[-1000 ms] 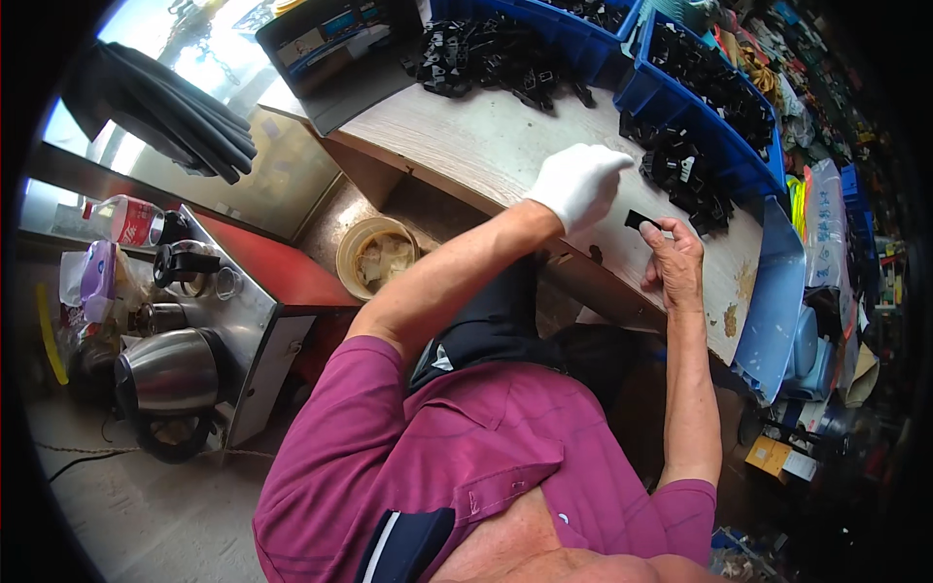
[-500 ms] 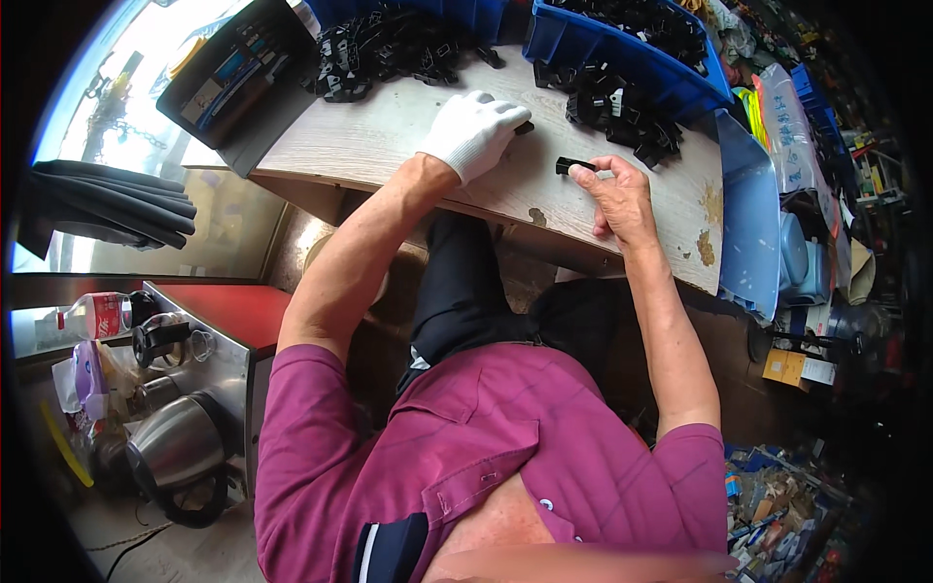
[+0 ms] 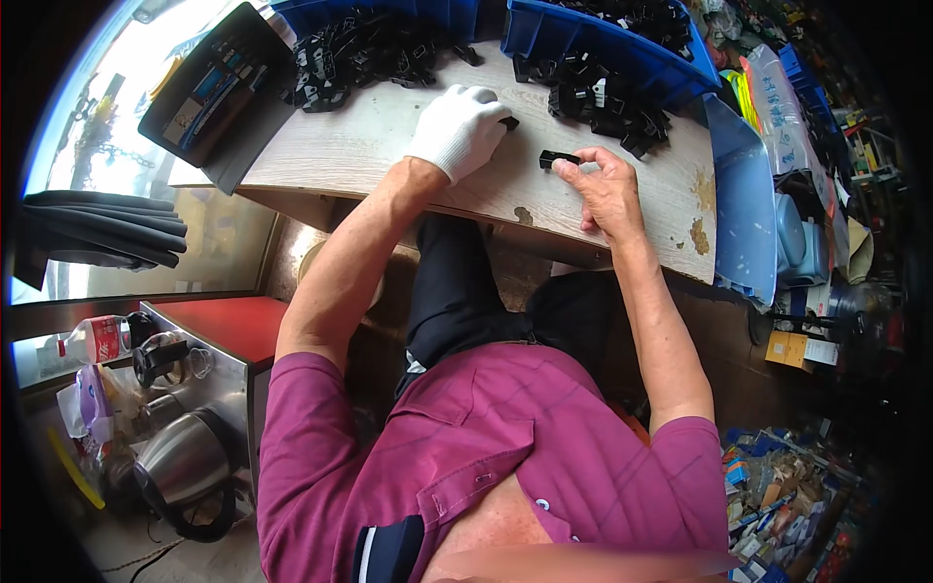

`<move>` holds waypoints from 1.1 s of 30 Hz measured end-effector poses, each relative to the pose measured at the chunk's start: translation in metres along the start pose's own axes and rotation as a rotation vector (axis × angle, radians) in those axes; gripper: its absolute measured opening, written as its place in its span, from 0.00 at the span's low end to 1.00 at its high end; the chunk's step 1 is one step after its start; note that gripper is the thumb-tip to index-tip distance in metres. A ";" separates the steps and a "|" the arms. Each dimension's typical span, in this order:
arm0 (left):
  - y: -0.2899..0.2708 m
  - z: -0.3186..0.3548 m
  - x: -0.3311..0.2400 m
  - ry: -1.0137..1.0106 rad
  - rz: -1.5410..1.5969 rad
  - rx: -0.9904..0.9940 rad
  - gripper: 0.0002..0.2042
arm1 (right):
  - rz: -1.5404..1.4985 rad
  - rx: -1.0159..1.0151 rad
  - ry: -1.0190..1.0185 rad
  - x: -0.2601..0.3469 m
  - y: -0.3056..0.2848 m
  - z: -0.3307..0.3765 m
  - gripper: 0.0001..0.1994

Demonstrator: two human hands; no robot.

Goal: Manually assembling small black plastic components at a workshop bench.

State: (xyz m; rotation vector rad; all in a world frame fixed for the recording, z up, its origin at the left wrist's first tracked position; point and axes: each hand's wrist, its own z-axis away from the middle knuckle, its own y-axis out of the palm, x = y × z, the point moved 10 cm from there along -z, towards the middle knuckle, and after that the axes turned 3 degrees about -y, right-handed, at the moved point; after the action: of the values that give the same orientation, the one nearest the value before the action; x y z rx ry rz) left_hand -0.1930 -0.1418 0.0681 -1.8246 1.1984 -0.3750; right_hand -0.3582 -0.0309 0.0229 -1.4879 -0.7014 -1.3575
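Observation:
My left hand [image 3: 458, 133], in a white knitted glove, is closed over the pale wooden table [image 3: 389, 155]. A small black part [image 3: 510, 123] pokes out at its fingertips; the rest of that part is hidden by the glove. To the right, my bare right hand [image 3: 609, 191] pinches a small black plastic part [image 3: 556, 158] between thumb and fingers, just above the tabletop. Beyond the hands lie two heaps of similar parts: a left heap [image 3: 362, 53] and a right heap [image 3: 607, 105].
Blue bins [image 3: 603, 44] stand along the table's far side. A tablet-like screen [image 3: 209, 92] leans at the far left, and a light-blue plastic tub [image 3: 742, 199] is by the right edge. A steel kettle [image 3: 190, 462] sits at the lower left beside a red-topped cabinet [image 3: 228, 325].
The whole view has shifted slightly, so the table and heaps sit a little further left and up. Both hands keep their black parts, with little change in pose.

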 end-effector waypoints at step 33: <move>0.016 -0.004 -0.050 0.036 0.561 0.034 0.11 | 0.145 -0.009 0.010 -0.004 -0.004 0.001 0.19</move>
State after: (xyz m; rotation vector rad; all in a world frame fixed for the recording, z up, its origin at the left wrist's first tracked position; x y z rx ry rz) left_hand -0.2291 -0.1034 0.0675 -1.3781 1.6489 -0.1055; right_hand -0.3621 -0.0283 0.0206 -1.5076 -0.5699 -1.2580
